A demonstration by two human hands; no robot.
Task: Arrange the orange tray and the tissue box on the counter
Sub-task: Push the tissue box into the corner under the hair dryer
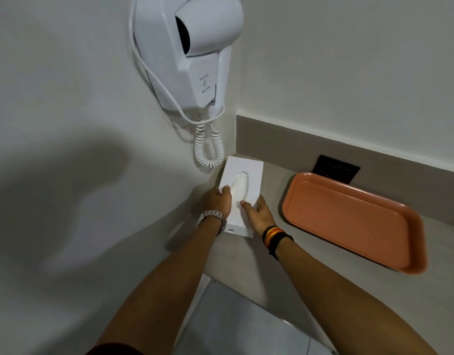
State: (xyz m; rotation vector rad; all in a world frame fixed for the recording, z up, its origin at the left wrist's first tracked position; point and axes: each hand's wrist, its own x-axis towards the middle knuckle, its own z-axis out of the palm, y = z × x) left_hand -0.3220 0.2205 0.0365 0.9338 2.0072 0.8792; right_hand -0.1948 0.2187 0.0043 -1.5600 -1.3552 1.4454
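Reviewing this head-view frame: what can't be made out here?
- Tissue box: both long sides are covered by the left hand and right hand.
- Hair dryer label: too small to read.
- Dark panel: partly behind the orange tray.
- Counter: cut off at the right edge.

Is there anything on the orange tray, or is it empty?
Empty. The orange tray lies flat on the counter and only its bare orange bottom shows inside the rim. Both hands are on the tissue box instead.
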